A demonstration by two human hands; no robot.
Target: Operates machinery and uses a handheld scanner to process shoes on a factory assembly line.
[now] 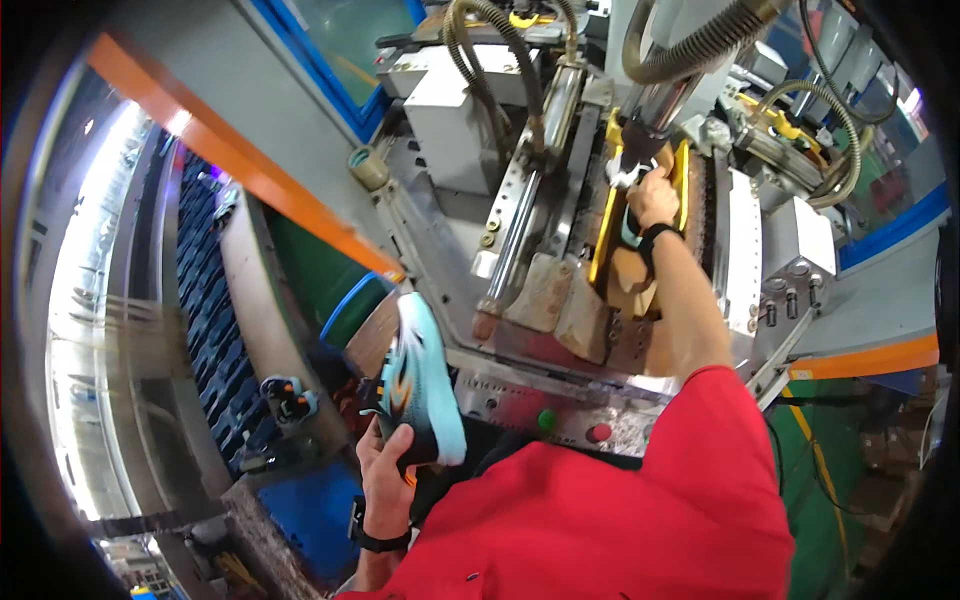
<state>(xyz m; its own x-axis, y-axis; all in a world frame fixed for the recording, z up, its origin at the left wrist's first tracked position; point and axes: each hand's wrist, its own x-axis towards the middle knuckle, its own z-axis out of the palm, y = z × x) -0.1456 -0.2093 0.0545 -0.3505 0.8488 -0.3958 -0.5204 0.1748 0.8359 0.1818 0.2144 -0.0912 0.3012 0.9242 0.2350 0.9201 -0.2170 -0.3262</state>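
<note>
My left hand (385,485) is wrapped round the heel end of a light blue and black running shoe (428,375). The shoe stands toe up in front of the machine, its pale blue sole turned to the right. Further off, my right hand (655,198) reaches between the yellow-edged side pads (603,243) of a press. Its fingers are curled closed by a whitish piece (622,176) under the dark press head (643,138). A light blue edge shows beside the wrist. What these fingers grip is mostly hidden.
A green button (546,419) and a red button (599,432) sit on the machine's front panel. Another dark shoe (288,399) lies to the left, near a dark ridged conveyor (205,290). An orange-edged frame (240,160) slants across the left; thick hoses hang above the press.
</note>
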